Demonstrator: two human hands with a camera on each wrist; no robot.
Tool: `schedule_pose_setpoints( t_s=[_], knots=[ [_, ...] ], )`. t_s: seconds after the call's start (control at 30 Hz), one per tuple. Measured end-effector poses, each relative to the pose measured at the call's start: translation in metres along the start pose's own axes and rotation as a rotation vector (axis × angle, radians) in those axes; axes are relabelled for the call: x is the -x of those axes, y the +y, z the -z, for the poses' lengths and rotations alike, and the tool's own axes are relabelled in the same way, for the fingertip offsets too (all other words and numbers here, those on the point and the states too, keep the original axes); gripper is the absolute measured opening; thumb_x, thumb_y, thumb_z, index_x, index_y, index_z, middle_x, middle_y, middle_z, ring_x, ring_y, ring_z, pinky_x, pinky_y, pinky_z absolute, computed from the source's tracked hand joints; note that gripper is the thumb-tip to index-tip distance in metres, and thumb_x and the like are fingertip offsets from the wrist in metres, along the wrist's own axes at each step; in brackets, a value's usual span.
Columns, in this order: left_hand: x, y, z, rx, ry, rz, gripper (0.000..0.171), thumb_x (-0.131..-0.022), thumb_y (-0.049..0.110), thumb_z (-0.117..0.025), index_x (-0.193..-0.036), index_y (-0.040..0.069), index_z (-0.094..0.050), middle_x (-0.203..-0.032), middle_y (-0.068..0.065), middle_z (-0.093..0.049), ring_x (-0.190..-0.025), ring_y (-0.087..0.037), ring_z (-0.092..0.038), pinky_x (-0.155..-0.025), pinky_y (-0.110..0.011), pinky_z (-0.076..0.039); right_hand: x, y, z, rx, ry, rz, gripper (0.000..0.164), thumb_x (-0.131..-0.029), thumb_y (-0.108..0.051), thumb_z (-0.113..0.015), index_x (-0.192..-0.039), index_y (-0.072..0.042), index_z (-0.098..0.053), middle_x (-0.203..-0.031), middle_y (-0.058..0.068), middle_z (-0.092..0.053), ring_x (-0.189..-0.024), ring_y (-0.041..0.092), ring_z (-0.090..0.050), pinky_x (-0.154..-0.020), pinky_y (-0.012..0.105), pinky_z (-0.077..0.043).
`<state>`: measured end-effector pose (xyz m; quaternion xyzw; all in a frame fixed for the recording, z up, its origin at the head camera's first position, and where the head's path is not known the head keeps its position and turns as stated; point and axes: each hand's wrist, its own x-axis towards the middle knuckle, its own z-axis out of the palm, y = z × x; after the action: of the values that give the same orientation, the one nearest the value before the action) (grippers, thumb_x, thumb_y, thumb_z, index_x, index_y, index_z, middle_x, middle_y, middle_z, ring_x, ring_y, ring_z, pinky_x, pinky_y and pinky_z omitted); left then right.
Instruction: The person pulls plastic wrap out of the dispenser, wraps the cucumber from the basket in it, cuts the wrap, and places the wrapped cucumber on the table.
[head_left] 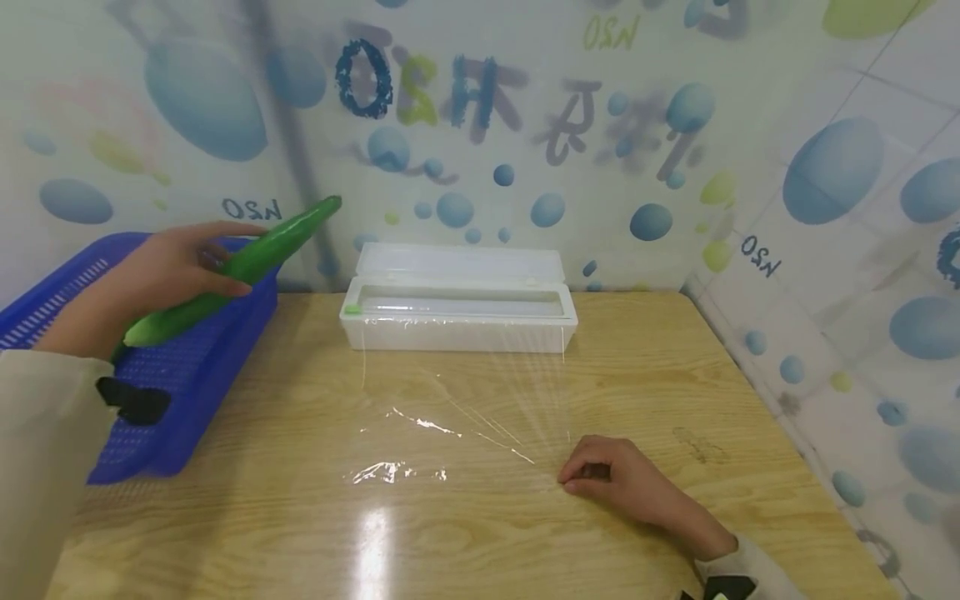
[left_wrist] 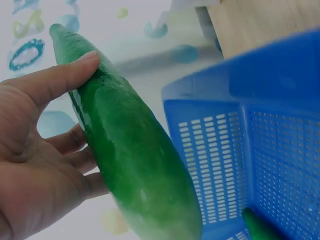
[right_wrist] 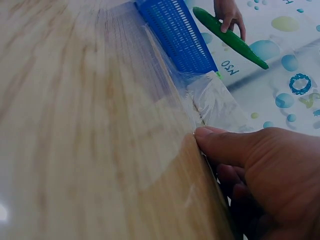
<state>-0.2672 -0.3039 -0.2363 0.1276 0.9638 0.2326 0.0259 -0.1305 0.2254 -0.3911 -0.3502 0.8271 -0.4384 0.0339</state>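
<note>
Both cream sleeves (head_left: pixel 48 442) carry black attachments (head_left: pixel 142 403).

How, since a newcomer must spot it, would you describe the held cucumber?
On the wooden table, at left, sits a blue perforated basket. Near it, the left hand grips the cucumber, long and green. Unlike the green item inside the basket, it is held in the air.

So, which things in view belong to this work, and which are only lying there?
In the work, it seems:
cucumber, held in the left hand
clear film, pinched by the right hand
white box feeding the film

Only there, apparently:
blue basket
green vegetable inside it
</note>
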Motion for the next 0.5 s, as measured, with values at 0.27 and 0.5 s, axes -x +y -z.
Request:
schedule_pose_setpoints(
  t_s=[0.27, 0.5],
  knots=[
    [-0.003, 0.019, -0.008, -0.024, 0.015, -0.046, 0.069, -0.083, 0.023, -0.075, -0.144, 0.021, -0.042, -0.127, -0.029, -0.05, -0.109, -0.045, -0.05, -0.077, -0.059, -0.044, 0.001, 0.0, 0.0, 0.004, 0.005, -0.011, 0.014, -0.081, 0.0, -0.073, -0.09, -0.011, -0.071, -0.085, 0.0, -0.066, -0.069, 0.015, -0.057, -0.058, 0.024, -0.047],
    [-0.005, 0.047, -0.019, -0.044, 0.03, -0.112, 0.067, -0.081, 0.012, -0.076, -0.141, 0.02, -0.048, -0.118, -0.026, -0.056, -0.105, -0.042, -0.054, -0.078, -0.056, -0.045, 0.0, 0.0, 0.0, 0.003, 0.013, -0.002, 0.014, -0.081, 0.0, -0.073, -0.09, -0.011, -0.071, -0.085, 0.0, -0.065, -0.068, 0.016, -0.056, -0.056, 0.024, -0.047]
  ],
)
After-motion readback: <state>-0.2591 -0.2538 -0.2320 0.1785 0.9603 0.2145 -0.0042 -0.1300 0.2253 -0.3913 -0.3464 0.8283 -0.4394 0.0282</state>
